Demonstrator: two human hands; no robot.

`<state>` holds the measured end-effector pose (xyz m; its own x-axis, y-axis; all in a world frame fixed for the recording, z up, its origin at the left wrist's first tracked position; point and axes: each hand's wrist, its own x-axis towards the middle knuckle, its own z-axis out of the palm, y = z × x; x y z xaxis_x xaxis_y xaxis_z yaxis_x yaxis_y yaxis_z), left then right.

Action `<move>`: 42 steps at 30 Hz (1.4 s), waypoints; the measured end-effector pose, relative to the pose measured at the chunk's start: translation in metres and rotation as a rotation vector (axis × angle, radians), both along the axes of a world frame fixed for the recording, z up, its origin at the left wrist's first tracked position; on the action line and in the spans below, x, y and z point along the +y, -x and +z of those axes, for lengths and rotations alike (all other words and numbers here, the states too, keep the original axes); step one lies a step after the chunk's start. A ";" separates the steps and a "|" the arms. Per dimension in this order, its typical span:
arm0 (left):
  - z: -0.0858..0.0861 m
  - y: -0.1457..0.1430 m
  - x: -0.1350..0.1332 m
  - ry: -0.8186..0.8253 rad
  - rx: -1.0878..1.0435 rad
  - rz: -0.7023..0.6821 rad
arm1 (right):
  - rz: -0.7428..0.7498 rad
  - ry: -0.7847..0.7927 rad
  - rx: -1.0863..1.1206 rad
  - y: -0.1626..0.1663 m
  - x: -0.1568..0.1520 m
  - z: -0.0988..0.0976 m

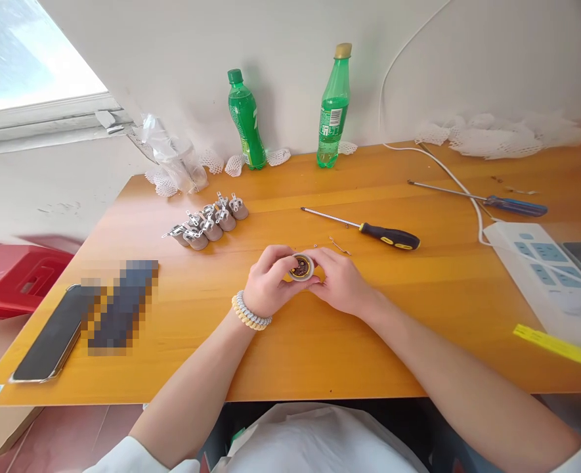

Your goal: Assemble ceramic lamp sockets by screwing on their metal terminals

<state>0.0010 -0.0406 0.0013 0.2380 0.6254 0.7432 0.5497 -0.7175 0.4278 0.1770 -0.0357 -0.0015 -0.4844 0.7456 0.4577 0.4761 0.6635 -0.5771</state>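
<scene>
My left hand (269,282) and my right hand (338,281) meet over the middle of the wooden table (320,341). Together they pinch a small round part (301,267) with a pale rim and a dark, coppery inside. Both hands have their fingers curled around it. A coiled band sits on my left wrist. A row of several similar grey cylindrical parts (209,225) with metal tabs lies to the upper left of my hands. A black and yellow screwdriver (369,230) lies just beyond my right hand, with a few small metal pins (339,246) near it.
Two green bottles (245,121) (333,108) stand by the wall. A blue screwdriver (487,198), a white cable and a white power strip (541,263) lie at right. A phone (51,341) rests at front left, a red stool (17,276) beyond the edge. Foam netting (497,135) lies at back.
</scene>
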 end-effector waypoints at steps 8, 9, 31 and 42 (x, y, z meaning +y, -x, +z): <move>0.003 0.005 0.004 0.042 0.078 -0.060 | -0.015 -0.043 -0.084 -0.004 0.001 0.003; 0.005 0.006 0.004 0.074 0.103 -0.083 | -0.027 -0.057 -0.093 -0.004 0.001 0.004; 0.018 0.013 0.007 0.563 -0.293 -0.012 | -0.169 -0.128 -0.155 -0.006 0.007 0.007; 0.015 0.025 0.023 0.870 -0.880 0.010 | -0.358 -0.189 -0.356 -0.016 0.030 -0.012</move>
<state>-0.0235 -0.0175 0.0164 -0.1396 0.9901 -0.0160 -0.1620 -0.0069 0.9868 0.1933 -0.0060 -0.0132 -0.3649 0.8130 0.4538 0.8361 0.5006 -0.2245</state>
